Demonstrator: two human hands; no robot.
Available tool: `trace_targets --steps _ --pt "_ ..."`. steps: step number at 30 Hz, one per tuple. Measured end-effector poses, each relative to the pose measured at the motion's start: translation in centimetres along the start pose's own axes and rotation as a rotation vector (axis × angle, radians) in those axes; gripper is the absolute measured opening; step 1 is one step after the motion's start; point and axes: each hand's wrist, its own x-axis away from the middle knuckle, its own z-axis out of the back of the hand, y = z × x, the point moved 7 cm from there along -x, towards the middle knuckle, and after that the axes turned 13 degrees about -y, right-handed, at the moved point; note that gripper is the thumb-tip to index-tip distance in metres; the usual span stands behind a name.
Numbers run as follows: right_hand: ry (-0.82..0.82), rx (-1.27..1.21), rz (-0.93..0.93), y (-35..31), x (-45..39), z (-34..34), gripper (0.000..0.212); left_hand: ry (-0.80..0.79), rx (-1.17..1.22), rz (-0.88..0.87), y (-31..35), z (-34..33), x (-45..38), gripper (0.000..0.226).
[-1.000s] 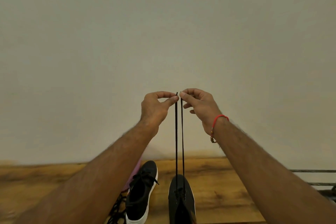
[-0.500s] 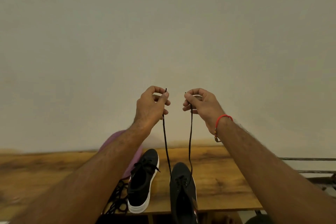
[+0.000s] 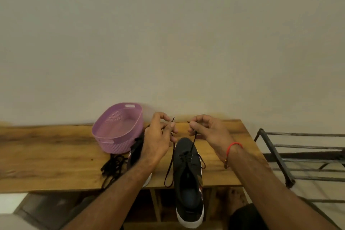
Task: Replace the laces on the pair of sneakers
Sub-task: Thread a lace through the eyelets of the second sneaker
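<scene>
Left hand [image 3: 158, 136]: pinches a lace [image 3: 169, 170] end.
Right hand [image 3: 209, 132]: pinches the other end.
Sneaker [image 3: 188, 177]: heel overhangs table [image 3: 46, 155].
Second sneaker [image 3: 137, 153]: mostly hidden by left forearm.

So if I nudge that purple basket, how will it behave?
The purple basket looks like thin perforated plastic with nothing visible inside, so probably light and quick to slide on the wooden table. Its broad, low shape makes tipping unlikely. The wall behind would probably stop it.

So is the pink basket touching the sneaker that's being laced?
Apart. The head view shows bare wooden table and the left hand between the pink basket and the sneaker being laced.
</scene>
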Motion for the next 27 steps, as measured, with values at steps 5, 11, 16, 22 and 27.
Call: trace_targets --steps 5,11,16,22,27 --pt "-0.097 0.053 -0.074 4.9 0.9 -1.5 0.015 -0.019 0.056 0.116 -5.4 -1.4 1.3 0.009" --pt "-0.185 0.259 -0.175 8.5 0.8 -2.0 0.012 -0.141 -0.084 0.234 -7.8 -3.4 1.4 0.011" --pt "-0.167 0.395 -0.186 9.4 0.8 -1.7 0.009 -0.291 -0.367 0.257 -8.3 -4.6 1.9 0.015" --pt "-0.165 0.546 -0.140 9.3 0.5 -2.2 0.003 -0.434 -0.380 0.399 -9.9 -4.3 3.3 0.040" --pt "-0.185 0.653 -0.130 9.5 0.3 -2.4 0.001 -0.426 -0.360 0.414 -10.5 -4.1 3.8 0.043"
